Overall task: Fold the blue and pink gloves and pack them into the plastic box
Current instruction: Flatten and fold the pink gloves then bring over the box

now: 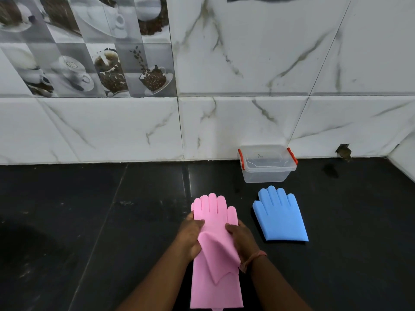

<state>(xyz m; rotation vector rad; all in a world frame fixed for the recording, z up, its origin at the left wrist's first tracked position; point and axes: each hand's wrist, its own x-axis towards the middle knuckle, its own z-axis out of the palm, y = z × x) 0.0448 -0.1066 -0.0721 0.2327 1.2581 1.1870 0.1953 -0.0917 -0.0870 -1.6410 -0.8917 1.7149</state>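
A long pink glove lies on the black counter, fingers pointing to the wall. My left hand grips its left edge at the palm. My right hand grips its right edge, and a pink flap is lifted between the two hands. To the right lies the blue glove, folded short, fingers toward the wall. The clear plastic box with red side clips stands open behind the blue glove, against the wall, and looks empty.
A marble-patterned tiled wall rises right behind the box. A small hole shows in the wall to the right of the box. A dark round shape, perhaps a sink, shows at the left edge.
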